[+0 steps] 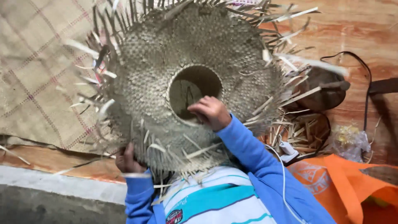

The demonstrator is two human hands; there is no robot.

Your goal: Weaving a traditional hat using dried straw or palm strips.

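One checked tan woven mat (37, 79), far left, on a reddish wooden floor (356, 33). One unfinished round hat of grey-green woven straw (166, 54), centre, brim out toward the camera, loose strip ends bristling all round the rim; one round crown opening in its middle. One orange cloth bag (344, 186), near right. One shallow dark bowl of cut straw pieces (304, 137) just right of the hat. One crumpled clear plastic wrapper (350, 139) beside it. Two hands, both blue-sleeved: left hand (126, 159) clamped on the hat's near-left rim; right hand (210, 111) curled over the near edge of the crown opening, fingers closed on it.
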